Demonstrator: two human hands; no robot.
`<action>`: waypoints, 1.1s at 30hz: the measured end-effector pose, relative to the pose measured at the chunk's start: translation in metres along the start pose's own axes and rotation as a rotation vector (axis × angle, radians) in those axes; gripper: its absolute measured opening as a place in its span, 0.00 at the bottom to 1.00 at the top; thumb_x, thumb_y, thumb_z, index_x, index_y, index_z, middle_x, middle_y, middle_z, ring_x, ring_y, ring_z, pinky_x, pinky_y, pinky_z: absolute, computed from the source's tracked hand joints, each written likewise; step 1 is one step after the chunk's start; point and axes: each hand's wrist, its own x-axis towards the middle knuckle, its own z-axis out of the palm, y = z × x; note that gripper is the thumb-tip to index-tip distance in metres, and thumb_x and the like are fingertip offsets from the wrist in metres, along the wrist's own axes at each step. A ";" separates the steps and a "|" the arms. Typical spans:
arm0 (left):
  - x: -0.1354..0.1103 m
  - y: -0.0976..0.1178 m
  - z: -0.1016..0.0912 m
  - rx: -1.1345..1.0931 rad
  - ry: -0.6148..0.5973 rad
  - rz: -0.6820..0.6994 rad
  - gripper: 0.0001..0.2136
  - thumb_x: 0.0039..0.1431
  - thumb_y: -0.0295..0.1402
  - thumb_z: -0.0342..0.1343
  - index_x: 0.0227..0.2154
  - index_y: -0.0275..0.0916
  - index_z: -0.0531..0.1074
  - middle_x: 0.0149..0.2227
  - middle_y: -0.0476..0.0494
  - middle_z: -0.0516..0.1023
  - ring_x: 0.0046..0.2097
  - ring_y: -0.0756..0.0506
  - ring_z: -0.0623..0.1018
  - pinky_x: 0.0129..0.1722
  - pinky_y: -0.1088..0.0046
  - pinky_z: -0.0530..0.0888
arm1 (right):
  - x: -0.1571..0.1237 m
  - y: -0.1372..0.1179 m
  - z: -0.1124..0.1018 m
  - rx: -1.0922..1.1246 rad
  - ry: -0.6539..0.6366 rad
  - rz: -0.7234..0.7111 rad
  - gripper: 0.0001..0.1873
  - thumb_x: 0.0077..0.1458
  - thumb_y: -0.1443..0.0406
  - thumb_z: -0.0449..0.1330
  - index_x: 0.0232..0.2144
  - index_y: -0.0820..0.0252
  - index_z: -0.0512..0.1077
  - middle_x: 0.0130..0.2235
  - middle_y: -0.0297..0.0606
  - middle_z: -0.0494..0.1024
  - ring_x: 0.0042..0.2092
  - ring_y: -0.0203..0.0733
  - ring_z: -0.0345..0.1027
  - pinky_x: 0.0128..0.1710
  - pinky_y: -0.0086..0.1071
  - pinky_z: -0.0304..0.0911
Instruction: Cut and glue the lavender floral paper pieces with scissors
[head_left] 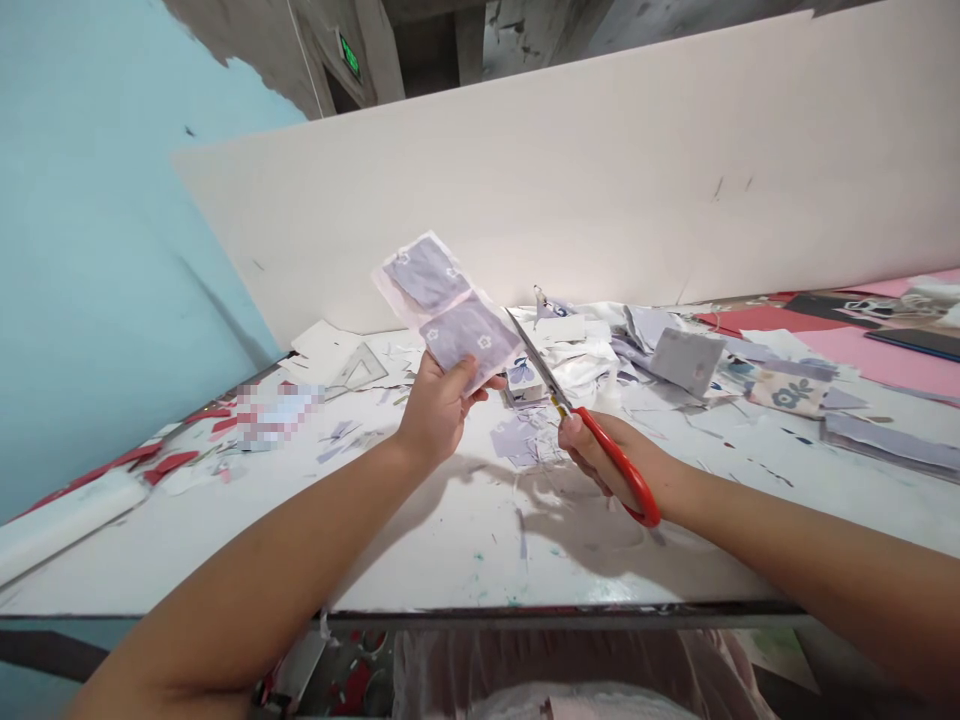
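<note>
My left hand (pixel 441 408) is raised above the white table (pixel 420 560) and pinches a strip of pale pink paper (pixel 446 305) carrying two grey-purple flower-printed patches. My right hand (pixel 609 462) grips red-handled scissors (pixel 600 440). Their blades point up and left, with the tips touching the strip's right edge. Small grey-purple cut-out pieces (pixel 521 440) lie on the table right under the hands.
A heap of paper and printed scraps (pixel 675 360) covers the table's far right. Red and pink sheets (pixel 862 345) lie beyond it. A white roll (pixel 67 520) and red offcuts (pixel 172 462) sit at the left edge. A tall white board (pixel 600 180) backs the table. A clear set square (pixel 360 372) lies far left.
</note>
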 end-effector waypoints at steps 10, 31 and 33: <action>-0.005 -0.002 0.003 0.074 -0.036 -0.056 0.11 0.50 0.33 0.53 0.36 0.41 0.59 0.30 0.54 0.71 0.25 0.53 0.73 0.28 0.74 0.64 | 0.004 0.010 -0.003 0.069 -0.104 -0.100 0.28 0.52 0.42 0.35 0.29 0.58 0.59 0.23 0.28 0.51 0.21 0.30 0.44 0.18 0.27 0.49; -0.001 -0.006 0.002 0.100 0.049 -0.016 0.13 0.49 0.36 0.53 0.37 0.43 0.59 0.31 0.53 0.71 0.27 0.53 0.73 0.29 0.74 0.64 | 0.002 0.002 -0.004 -0.045 -0.086 -0.142 0.31 0.50 0.41 0.35 0.26 0.59 0.59 0.20 0.28 0.53 0.21 0.32 0.47 0.17 0.28 0.49; -0.002 -0.005 0.002 0.103 0.047 -0.011 0.13 0.49 0.35 0.53 0.37 0.42 0.59 0.31 0.53 0.72 0.27 0.53 0.73 0.29 0.74 0.64 | 0.002 0.000 -0.005 -0.066 -0.089 -0.148 0.31 0.50 0.40 0.35 0.26 0.59 0.60 0.20 0.29 0.55 0.21 0.32 0.47 0.18 0.29 0.49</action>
